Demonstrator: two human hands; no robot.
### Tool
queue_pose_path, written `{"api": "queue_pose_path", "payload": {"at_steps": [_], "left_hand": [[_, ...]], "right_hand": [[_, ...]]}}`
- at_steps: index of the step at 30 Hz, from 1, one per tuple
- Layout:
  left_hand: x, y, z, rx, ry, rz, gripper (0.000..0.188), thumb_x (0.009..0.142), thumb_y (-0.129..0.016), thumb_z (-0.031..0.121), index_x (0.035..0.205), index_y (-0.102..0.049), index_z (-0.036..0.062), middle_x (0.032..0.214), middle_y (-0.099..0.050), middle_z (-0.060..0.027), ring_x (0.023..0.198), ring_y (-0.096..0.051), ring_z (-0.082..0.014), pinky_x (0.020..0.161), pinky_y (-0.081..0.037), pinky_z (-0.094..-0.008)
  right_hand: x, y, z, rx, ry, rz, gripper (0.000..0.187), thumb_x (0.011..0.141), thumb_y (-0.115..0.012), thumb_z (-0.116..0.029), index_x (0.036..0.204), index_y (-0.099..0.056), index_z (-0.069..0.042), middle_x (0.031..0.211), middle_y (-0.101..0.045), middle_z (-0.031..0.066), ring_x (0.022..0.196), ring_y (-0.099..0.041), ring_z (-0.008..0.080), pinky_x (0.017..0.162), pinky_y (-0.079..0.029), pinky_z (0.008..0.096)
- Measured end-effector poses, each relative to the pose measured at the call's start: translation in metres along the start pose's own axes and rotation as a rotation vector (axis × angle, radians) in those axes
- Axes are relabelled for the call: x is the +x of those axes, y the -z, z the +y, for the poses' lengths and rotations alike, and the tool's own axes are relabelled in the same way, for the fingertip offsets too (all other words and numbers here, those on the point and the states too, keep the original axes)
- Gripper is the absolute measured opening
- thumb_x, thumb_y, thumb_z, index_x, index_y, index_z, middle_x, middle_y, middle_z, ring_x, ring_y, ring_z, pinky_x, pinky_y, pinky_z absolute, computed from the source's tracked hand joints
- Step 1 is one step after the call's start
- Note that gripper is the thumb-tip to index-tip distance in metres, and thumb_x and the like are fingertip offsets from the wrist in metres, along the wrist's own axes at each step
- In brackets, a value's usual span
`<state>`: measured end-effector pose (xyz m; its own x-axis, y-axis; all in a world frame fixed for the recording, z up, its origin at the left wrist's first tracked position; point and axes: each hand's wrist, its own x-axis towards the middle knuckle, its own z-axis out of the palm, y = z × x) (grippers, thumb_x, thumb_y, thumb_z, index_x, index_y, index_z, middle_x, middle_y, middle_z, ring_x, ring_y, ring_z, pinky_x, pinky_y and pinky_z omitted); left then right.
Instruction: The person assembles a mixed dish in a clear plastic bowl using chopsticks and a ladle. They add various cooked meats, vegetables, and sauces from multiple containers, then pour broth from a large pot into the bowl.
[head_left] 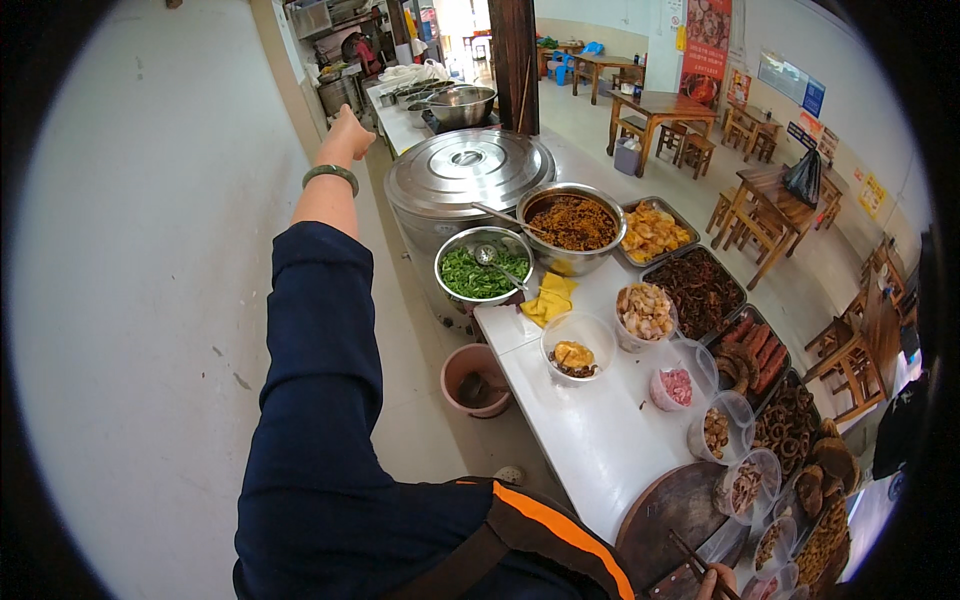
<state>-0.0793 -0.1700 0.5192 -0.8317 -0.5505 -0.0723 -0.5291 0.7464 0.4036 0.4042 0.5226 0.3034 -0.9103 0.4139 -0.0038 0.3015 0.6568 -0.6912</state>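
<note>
My left arm, in a dark blue sleeve, reaches far forward beside the white wall. A green bangle [331, 178] circles its wrist. My left hand [347, 138] is held up in the air with its fingers mostly curled in, and nothing shows in it. At the lower right edge, only part of my right hand [714, 579] is visible, closed on brown chopsticks [690, 552]. They are over a round wooden chopping board [655, 515], where a cleaver [727, 541] lies.
A large lidded steel pot [440, 170], a bowl of chopped greens [470, 272] and a bowl of dark red sauce [575, 222] stand ahead. Plastic tubs [578, 340] and trays of cooked food [700, 285] line the white counter [590, 440]. A pink bucket [462, 385] stands below.
</note>
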Motion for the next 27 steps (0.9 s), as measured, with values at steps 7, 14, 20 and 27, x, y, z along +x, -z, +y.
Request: {"api": "queue_pose_path", "payload": {"at_steps": [7,14,20,27], "left_hand": [[0.007,-0.013,-0.011,-0.240,0.029,0.017,0.061,0.098,-0.045,0.040,0.150,-0.017,0.0242,0.152,-0.023,0.0064,0.124,-0.047,-0.0227,0.104,-0.040,-0.0473],[0.016,-0.019,-0.025,-0.119,-0.027,0.176,0.074,0.094,-0.054,0.034,0.152,-0.012,0.0165,0.135,-0.046,-0.0073,0.107,-0.059,-0.0238,0.088,-0.049,-0.0435],[0.017,-0.024,-0.032,-0.080,-0.062,0.254,0.084,0.091,-0.061,0.027,0.153,-0.006,0.0089,0.112,-0.065,-0.0175,0.086,-0.068,-0.0239,0.073,-0.055,-0.0391],[0.017,-0.028,-0.034,-0.063,-0.115,0.296,0.087,0.089,-0.062,0.019,0.152,-0.003,0.0031,0.090,-0.070,-0.0189,0.070,-0.069,-0.0239,0.066,-0.054,-0.0380]], "right_hand": [[-0.004,0.001,-0.005,-0.030,-0.017,-0.023,0.025,0.097,-0.055,-0.019,0.112,-0.060,0.001,0.103,-0.064,0.0135,0.094,-0.061,0.0228,0.084,-0.049,0.0353],[-0.009,-0.001,-0.006,-0.024,-0.011,-0.004,0.027,0.097,-0.056,-0.020,0.113,-0.060,0.001,0.103,-0.065,0.0140,0.093,-0.062,0.0234,0.083,-0.049,0.0354],[-0.010,0.001,-0.007,-0.047,-0.018,-0.026,0.028,0.097,-0.055,-0.021,0.114,-0.060,0.000,0.105,-0.065,0.0148,0.095,-0.062,0.0246,0.084,-0.049,0.0366],[-0.008,0.003,-0.007,-0.041,-0.023,-0.038,0.027,0.098,-0.053,-0.021,0.114,-0.060,0.001,0.104,-0.064,0.0151,0.095,-0.061,0.0259,0.084,-0.049,0.0378]]}}
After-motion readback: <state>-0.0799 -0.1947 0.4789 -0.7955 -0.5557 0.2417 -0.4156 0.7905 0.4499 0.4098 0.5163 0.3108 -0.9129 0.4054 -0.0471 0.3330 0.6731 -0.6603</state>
